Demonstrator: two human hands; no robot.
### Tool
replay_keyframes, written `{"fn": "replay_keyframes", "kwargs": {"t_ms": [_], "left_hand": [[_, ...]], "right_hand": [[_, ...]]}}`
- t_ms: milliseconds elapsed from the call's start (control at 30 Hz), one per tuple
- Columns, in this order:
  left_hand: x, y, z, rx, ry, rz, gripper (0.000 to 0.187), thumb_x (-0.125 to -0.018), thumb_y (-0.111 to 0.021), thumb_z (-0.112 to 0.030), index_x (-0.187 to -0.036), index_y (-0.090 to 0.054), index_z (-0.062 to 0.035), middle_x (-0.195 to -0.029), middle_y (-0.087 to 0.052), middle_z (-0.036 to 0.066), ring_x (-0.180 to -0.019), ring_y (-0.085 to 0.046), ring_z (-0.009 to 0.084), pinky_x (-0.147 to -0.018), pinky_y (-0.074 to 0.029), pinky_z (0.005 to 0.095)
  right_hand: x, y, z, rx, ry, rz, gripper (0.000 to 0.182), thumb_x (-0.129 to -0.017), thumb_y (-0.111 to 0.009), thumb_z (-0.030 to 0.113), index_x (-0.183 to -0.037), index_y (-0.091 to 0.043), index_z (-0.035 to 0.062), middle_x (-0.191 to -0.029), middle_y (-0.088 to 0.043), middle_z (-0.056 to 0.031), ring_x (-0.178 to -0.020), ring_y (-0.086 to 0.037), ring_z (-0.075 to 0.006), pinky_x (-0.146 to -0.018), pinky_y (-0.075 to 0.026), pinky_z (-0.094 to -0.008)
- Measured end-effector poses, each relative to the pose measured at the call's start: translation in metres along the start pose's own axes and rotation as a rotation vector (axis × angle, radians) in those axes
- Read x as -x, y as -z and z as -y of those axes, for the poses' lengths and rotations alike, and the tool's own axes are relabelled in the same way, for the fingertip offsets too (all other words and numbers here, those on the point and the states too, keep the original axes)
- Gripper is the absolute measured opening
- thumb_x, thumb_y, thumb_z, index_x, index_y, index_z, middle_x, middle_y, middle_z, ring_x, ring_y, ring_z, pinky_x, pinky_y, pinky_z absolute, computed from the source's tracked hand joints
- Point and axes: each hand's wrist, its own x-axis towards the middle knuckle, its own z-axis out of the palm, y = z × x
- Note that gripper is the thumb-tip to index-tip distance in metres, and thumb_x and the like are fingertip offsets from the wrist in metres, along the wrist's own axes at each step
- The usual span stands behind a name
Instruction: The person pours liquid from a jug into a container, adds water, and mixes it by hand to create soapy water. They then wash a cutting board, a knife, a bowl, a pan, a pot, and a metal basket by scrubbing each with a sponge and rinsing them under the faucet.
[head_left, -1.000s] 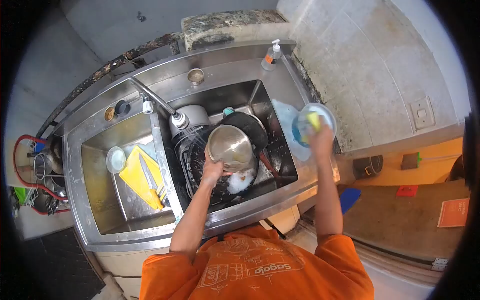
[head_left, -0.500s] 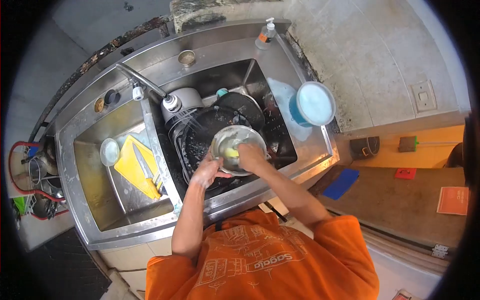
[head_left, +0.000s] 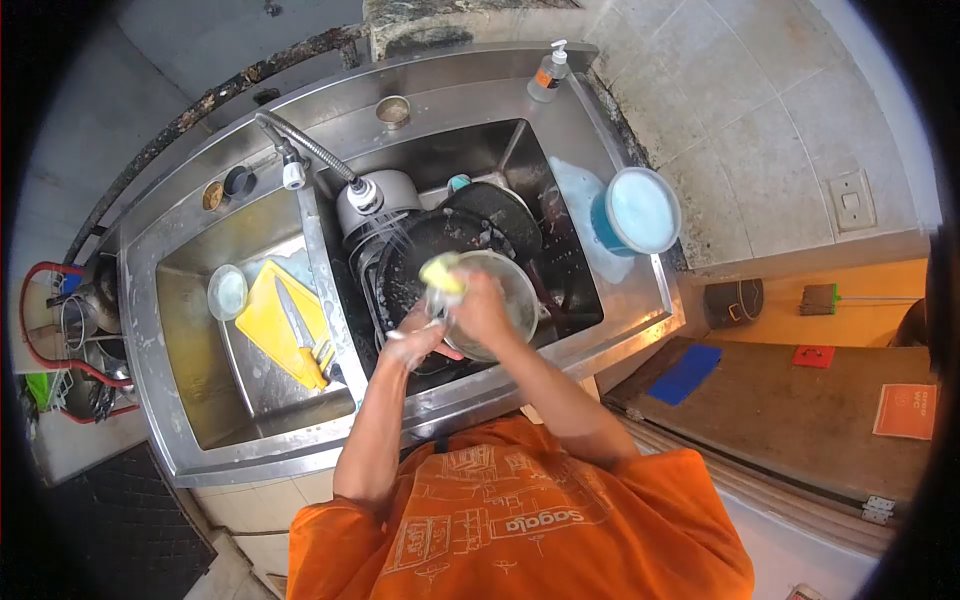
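Note:
My left hand (head_left: 415, 342) grips the near rim of a steel bowl (head_left: 508, 298) held over the right basin of the sink (head_left: 330, 140). My right hand (head_left: 477, 304) presses a yellow sponge (head_left: 441, 270) against the bowl's upper left rim. Water sprays from the faucet head (head_left: 362, 192) just above them. Under the bowl lie a dark pan (head_left: 420, 250), a grey pot (head_left: 384, 195) and other dirty dishes.
A blue tub with a pale lid (head_left: 634, 211) stands on the sink's right ledge, a soap pump bottle (head_left: 549, 74) at the back corner. The left basin holds a yellow cutting board (head_left: 268, 320) with a knife (head_left: 296, 317) and a small bowl (head_left: 227, 291).
My right hand came back from the blue tub on the right ledge with the sponge, went into the bowl, and now rubs its upper left rim. The left hand kept hold of the bowl.

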Motion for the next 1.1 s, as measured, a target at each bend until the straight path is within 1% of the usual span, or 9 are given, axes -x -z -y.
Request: {"fn": "replay_keyframes", "kwargs": {"t_ms": [100,233,300,367,433,633,833,1000,1100], "left_hand": [[0.029,-0.014,-0.023,-0.024,-0.175,0.003,0.062,-0.086,-0.042,-0.001,-0.143,-0.020,-0.0087,-0.133,-0.038,0.020,-0.110,-0.052,0.0376,-0.062,-0.061,0.0389],[0.001,0.001,-0.001,-0.068,-0.042,0.035,0.067,-0.085,-0.042,0.001,-0.145,-0.017,-0.0177,-0.134,-0.036,0.022,-0.102,-0.056,0.0364,-0.060,-0.061,0.0367],[0.010,0.004,-0.009,-0.151,-0.017,0.083,0.068,-0.085,-0.041,0.003,-0.145,-0.019,-0.0215,-0.134,-0.037,0.022,-0.102,-0.056,0.0362,-0.059,-0.060,0.0359],[0.033,-0.010,-0.033,-0.104,-0.203,-0.024,0.066,-0.084,-0.041,0.003,-0.144,-0.021,-0.0184,-0.132,-0.039,0.021,-0.102,-0.057,0.0364,-0.058,-0.061,0.0357],[0.031,-0.007,-0.033,-0.152,-0.215,-0.047,0.072,-0.081,-0.045,0.004,-0.144,-0.019,-0.0191,-0.132,-0.040,0.020,-0.105,-0.056,0.0365,-0.061,-0.061,0.0384],[0.015,0.047,0.020,0.702,-0.087,0.068,0.038,-0.087,-0.046,-0.018,-0.121,-0.047,-0.0004,-0.106,-0.060,0.012,-0.096,-0.061,0.0252,-0.074,-0.056,0.0435],[0.024,0.057,0.016,-0.021,0.002,-0.110,0.027,-0.088,-0.046,-0.007,-0.112,-0.053,0.0018,-0.099,-0.060,0.012,-0.082,-0.063,0.0206,-0.059,-0.056,0.0322],[0.043,0.041,-0.003,-0.188,0.011,-0.152,0.042,-0.087,-0.044,-0.003,-0.128,-0.043,0.0022,-0.110,-0.057,0.016,-0.094,-0.058,0.0213,-0.066,-0.053,0.0295],[0.049,0.014,-0.024,-0.384,0.051,-0.079,0.048,-0.086,-0.043,-0.003,-0.134,-0.035,0.0016,-0.116,-0.054,0.017,-0.101,-0.054,0.0220,-0.077,-0.050,0.0298]], "right_hand": [[-0.034,0.042,0.018,-0.230,-0.532,0.026,0.020,-0.068,-0.071,0.007,-0.084,-0.066,-0.0029,-0.076,-0.064,-0.0219,-0.073,-0.065,-0.0355,-0.064,-0.050,-0.0416],[0.006,-0.006,0.021,0.137,0.198,-0.189,0.021,-0.069,-0.069,0.004,-0.088,-0.064,-0.0030,-0.073,-0.064,-0.0202,-0.071,-0.064,-0.0373,-0.065,-0.050,-0.0407],[0.003,0.000,0.022,0.066,0.116,-0.177,0.023,-0.069,-0.063,-0.001,-0.092,-0.063,-0.0026,-0.079,-0.064,-0.0206,-0.075,-0.064,-0.0355,-0.071,-0.050,-0.0396],[-0.028,0.029,0.023,-0.334,-0.616,-0.030,0.031,-0.075,-0.066,0.012,-0.102,-0.063,-0.0009,-0.106,-0.060,-0.0251,-0.100,-0.058,-0.0375,-0.089,-0.043,-0.0418],[-0.017,0.014,0.017,-0.380,-0.591,-0.030,0.034,-0.076,-0.068,0.017,-0.105,-0.062,-0.0001,-0.103,-0.062,-0.0221,-0.097,-0.060,-0.0338,-0.086,-0.045,-0.0395],[0.022,0.032,0.068,-0.232,-0.284,0.556,0.037,-0.067,-0.067,0.010,-0.103,-0.063,0.0061,-0.100,-0.064,-0.0172,-0.095,-0.061,-0.0341,-0.084,-0.046,-0.0386],[0.051,0.064,0.049,0.320,0.283,0.785,0.026,-0.071,-0.065,0.012,-0.097,-0.068,0.0153,-0.112,-0.059,-0.0063,-0.112,-0.050,-0.0240,-0.095,-0.037,-0.0360],[-0.004,0.096,0.003,0.731,0.161,0.595,0.019,-0.075,-0.058,0.019,-0.090,-0.068,0.0181,-0.101,-0.059,-0.0034,-0.103,-0.052,-0.0198,-0.092,-0.038,-0.0364],[-0.031,0.087,0.003,0.580,0.828,0.263,0.016,-0.075,-0.055,0.021,-0.085,-0.066,0.0161,-0.097,-0.058,-0.0028,-0.096,-0.054,-0.0192,-0.080,-0.043,-0.0346]]}}
